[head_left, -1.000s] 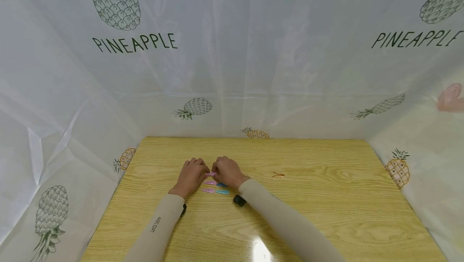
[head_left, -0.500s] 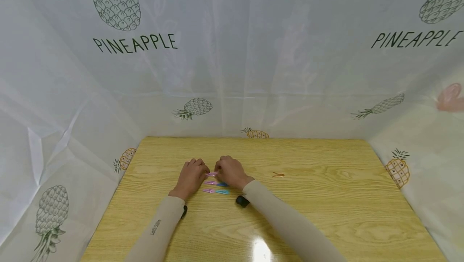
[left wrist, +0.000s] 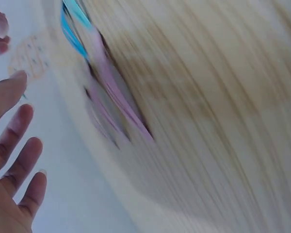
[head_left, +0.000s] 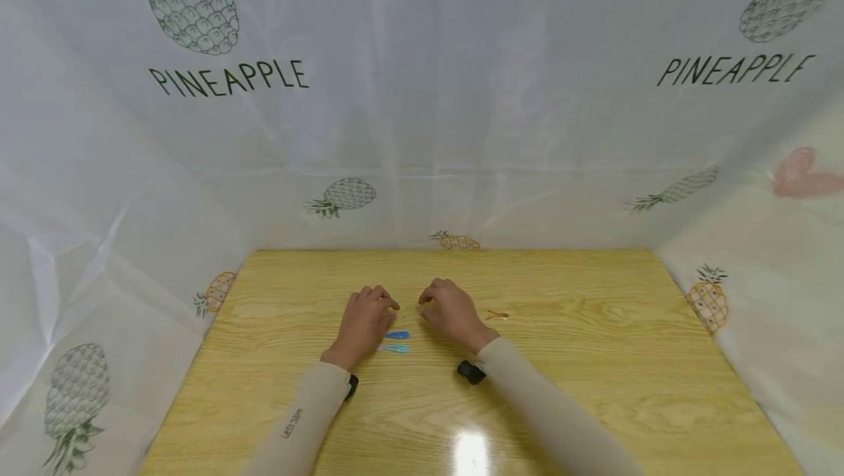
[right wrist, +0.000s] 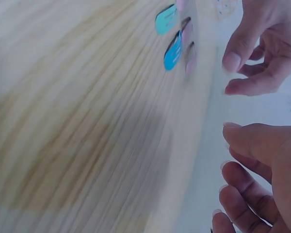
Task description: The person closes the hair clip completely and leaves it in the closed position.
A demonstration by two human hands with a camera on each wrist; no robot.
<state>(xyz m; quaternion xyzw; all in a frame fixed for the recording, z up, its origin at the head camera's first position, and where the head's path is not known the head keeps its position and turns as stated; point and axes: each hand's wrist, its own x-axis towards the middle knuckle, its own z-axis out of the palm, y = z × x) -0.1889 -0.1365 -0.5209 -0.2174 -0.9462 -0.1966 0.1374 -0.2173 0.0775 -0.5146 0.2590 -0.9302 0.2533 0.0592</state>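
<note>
Snap hair clips lie in rows on the table. A teal clip (head_left: 395,348) and a blue clip (head_left: 397,335) show in the head view. In the left wrist view, a pink clip (left wrist: 119,94) lies end to end with the teal one, with further pink clips beside it, blurred. My left hand (head_left: 364,321) is raised just over the pink clips and hides most of them in the head view. My right hand (head_left: 453,313) hovers to the right of the rows, fingers loosely bent. Neither hand holds anything. A gap separates the two hands.
An orange-brown clip-like piece (head_left: 497,315) lies to the right of my right hand. A wooden table (head_left: 580,373) extends under everything. White pineapple-print sheeting (head_left: 422,132) walls in the back and sides. Black devices (head_left: 470,372) sit on the wrists.
Both hands have let go of the farthest pink clip and drawn apart. My right hand has moved right, with its fingers opened. The head view has shifted slightly.
</note>
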